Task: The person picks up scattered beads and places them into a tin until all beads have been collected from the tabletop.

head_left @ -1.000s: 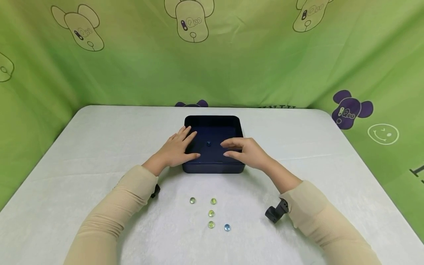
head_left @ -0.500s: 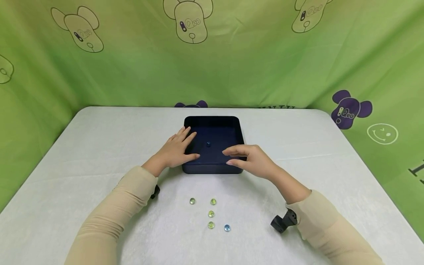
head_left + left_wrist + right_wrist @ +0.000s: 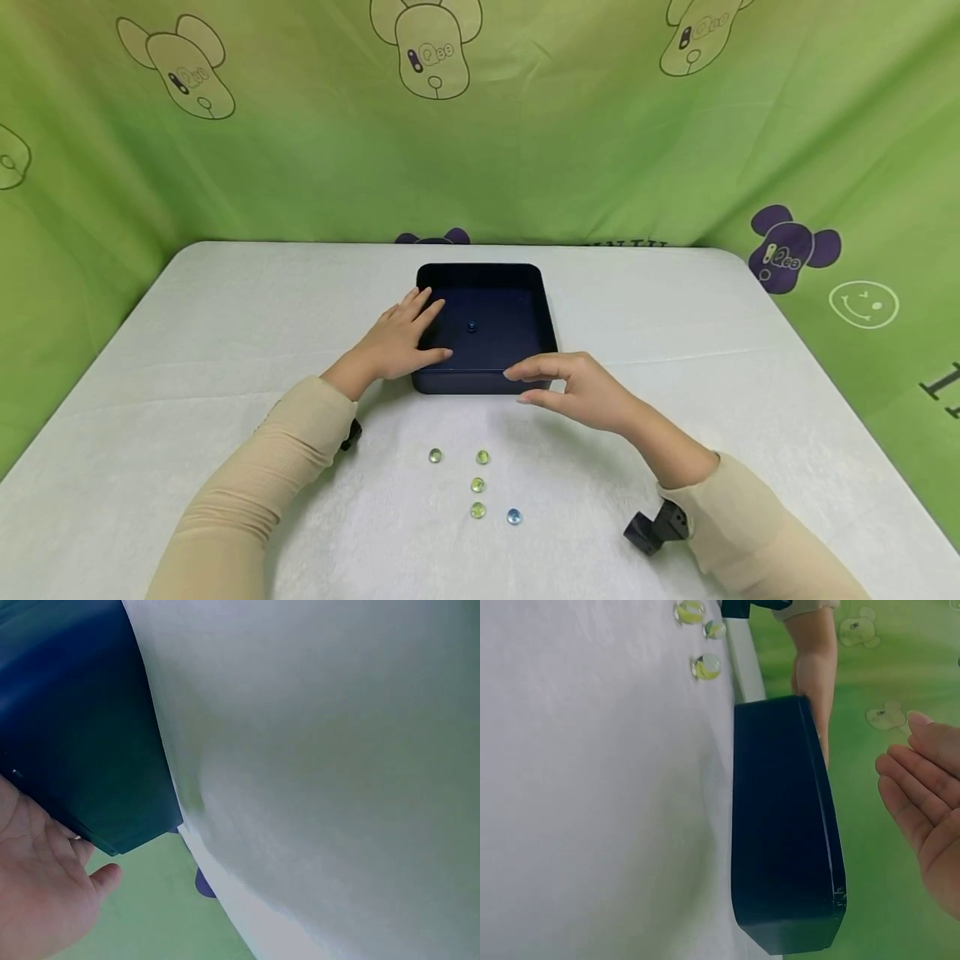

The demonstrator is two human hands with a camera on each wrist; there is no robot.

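Gripping nothing with right hand [image 3: 581, 387], thumb and fingers apart, near navy box [image 3: 483, 382] | resting left hand [image 3: 392, 342], fingers spread, at its left side | showing blue bead [image 3: 472, 327] inside

A box [image 3: 459, 383] is placed on a table [image 3: 225, 333], with a curtain [image 3: 555, 167] behind. One marble [image 3: 472, 327] is contained in the box. Before the box, three marbles [image 3: 477, 485] are lined up front to back, flanked by a fourth marble [image 3: 435, 456] left of the farthest and a fifth marble [image 3: 513, 517] right of the nearest. The left hand [image 3: 393, 340] is positioned at the box's left side, the right hand [image 3: 581, 386] near its front right corner.
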